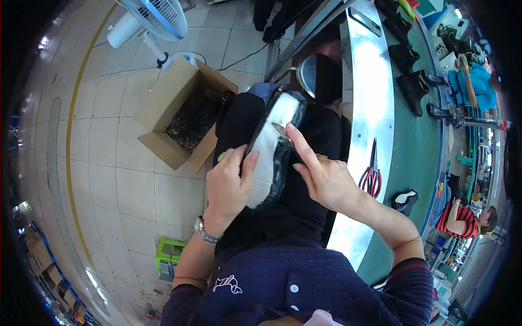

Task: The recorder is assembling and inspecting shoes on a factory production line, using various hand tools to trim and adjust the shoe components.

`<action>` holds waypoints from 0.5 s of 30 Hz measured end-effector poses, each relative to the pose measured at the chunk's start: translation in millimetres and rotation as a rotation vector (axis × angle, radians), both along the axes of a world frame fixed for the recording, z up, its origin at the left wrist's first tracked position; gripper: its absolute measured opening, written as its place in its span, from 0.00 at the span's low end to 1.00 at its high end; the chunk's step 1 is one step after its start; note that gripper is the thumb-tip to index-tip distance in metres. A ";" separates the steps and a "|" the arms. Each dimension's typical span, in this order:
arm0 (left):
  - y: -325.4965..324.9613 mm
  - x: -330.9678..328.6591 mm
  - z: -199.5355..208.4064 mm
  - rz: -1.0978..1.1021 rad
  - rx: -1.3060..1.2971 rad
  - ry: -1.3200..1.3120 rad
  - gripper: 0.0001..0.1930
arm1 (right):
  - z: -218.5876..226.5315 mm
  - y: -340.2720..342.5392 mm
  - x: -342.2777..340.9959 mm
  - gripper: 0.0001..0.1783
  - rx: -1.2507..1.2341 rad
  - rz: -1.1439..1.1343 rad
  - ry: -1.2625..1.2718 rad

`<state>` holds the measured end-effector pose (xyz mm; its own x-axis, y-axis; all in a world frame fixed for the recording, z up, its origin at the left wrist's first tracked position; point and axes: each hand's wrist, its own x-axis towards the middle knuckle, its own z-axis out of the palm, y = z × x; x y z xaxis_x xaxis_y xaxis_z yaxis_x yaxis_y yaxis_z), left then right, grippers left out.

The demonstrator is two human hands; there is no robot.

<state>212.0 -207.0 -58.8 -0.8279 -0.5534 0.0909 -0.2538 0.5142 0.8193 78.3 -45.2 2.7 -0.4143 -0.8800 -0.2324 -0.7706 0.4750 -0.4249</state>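
Note:
A black shoe with its pale underside turned up (pixel 263 168) lies tilted over my lap, its black edge folded in around the rim. My left hand (pixel 228 179) grips it along the left side, thumb pressing on the pale face. Closed around a thin metal blade (pixel 279 129), my right hand (pixel 329 182) stretches its index finger along the tool. The blade's tip touches the shoe's inner edge near the middle; its handle is mostly hidden by the fingers. Red-handled pincers (pixel 372 176) rest on the metal ledge to the right.
An open cardboard box (pixel 157 108) holding black scraps stands at left, near a white fan (pixel 155 19). Beyond the metal ledge (pixel 372 103), a green belt (pixel 402 146) carries black boots (pixel 411 89) and another shoe (pixel 405 201). Two people work across it. A phone (pixel 364 20) lies far along the ledge.

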 end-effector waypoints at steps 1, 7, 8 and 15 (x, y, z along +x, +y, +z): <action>1.8 1.7 -4.9 0.021 -0.104 0.012 0.15 | 3.6 -2.6 -4.4 0.41 -0.004 0.019 -0.001; 14.7 12.2 -4.0 0.010 0.123 0.061 0.13 | 59.5 -10.8 -22.2 0.32 0.241 0.182 -0.231; 13.1 13.7 -5.9 -0.016 0.192 0.036 0.13 | 67.7 -19.8 -22.1 0.31 0.334 0.200 -0.228; 14.6 10.3 -3.6 -0.195 -0.180 -0.045 0.09 | 75.1 -58.7 -24.1 0.32 0.497 0.509 -0.066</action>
